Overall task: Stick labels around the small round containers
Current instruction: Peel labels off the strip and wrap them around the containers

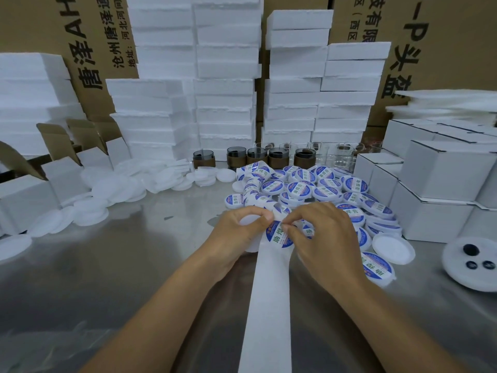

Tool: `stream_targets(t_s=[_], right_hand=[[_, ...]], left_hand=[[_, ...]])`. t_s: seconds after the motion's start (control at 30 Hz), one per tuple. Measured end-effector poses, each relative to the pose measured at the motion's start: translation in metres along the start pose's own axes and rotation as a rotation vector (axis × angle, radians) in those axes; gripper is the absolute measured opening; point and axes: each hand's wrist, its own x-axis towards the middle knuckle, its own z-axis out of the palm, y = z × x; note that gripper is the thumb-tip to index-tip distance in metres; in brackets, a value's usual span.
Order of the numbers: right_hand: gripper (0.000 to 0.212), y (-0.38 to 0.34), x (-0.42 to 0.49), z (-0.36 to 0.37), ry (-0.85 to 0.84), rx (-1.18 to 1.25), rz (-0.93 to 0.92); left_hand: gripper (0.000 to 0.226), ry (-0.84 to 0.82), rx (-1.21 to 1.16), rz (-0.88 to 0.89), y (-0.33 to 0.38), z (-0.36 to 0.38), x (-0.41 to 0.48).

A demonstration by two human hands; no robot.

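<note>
Now | left hand (242, 230) grip holds container (248, 219) | right hand (322, 232) grip pinches label (277, 235) | labelled pile (309, 189) behind

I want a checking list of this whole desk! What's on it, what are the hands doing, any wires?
Surface: shiny metal table.
Job's things: labelled tubs piled behind the hands; paper strip runs towards the camera; blue label on it.
Clutter: foam discs, dark jars, white boxes, lid with black bits.
Hands: left hand holds a white tub; right hand pinches the label.
Cables: nothing seen.
Surroundings: stacked foam blocks, cardboard cartons.
</note>
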Motion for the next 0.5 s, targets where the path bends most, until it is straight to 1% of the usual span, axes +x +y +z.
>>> stream_targets(t_s=[0.13, 0.2, 0.27, 0.37, 0.5], right_hand=[[0.007, 0.002, 0.001, -0.001, -0.057, 0.016, -0.021], [0.008, 0.002, 0.002, -0.004, -0.088, 0.054, -0.065], [0.009, -0.002, 0.003, -0.006, -0.105, 0.128, -0.065], [0.014, -0.006, 0.003, -0.008, -0.087, 0.375, 0.063], [0.02, -0.006, 0.01, -0.017, -0.08, 0.876, 0.389]], left_hand=[[0.009, -0.013, -0.005, -0.018, -0.001, -0.001, 0.001], [0.011, -0.008, -0.056, -0.036, -0.001, -0.002, 0.002], [0.012, 0.016, -0.077, -0.042, -0.002, -0.003, 0.003], [0.011, 0.045, -0.06, -0.044, -0.004, -0.003, 0.003], [0.015, 0.058, -0.039, -0.027, -0.006, -0.002, 0.005]])
